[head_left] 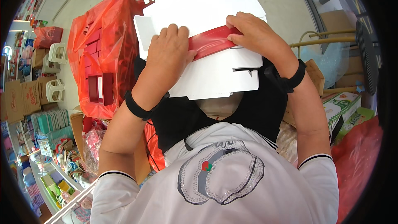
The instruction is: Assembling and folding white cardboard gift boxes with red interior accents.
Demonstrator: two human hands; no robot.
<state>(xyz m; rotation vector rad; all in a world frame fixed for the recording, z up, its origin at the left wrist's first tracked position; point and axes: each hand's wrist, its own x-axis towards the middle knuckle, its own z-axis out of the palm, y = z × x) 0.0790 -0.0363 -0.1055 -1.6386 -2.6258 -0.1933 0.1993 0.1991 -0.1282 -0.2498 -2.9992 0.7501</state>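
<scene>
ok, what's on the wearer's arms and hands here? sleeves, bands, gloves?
Both hands are bare, no gloves. The left hand has a black band round its wrist, and the right hand has a matching black wrist band. The sleeves are short and white with a thin dark stripe at the cuff. No rings visible on the fingers.

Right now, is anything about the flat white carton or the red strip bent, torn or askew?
Nothing stands out. Both hands, left hand and right hand, press the red strip across the flat white carton; no tear shows.

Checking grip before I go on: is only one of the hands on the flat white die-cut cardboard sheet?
No, both the left hand and right hand press on the flat white die-cut cardboard sheet.
</scene>
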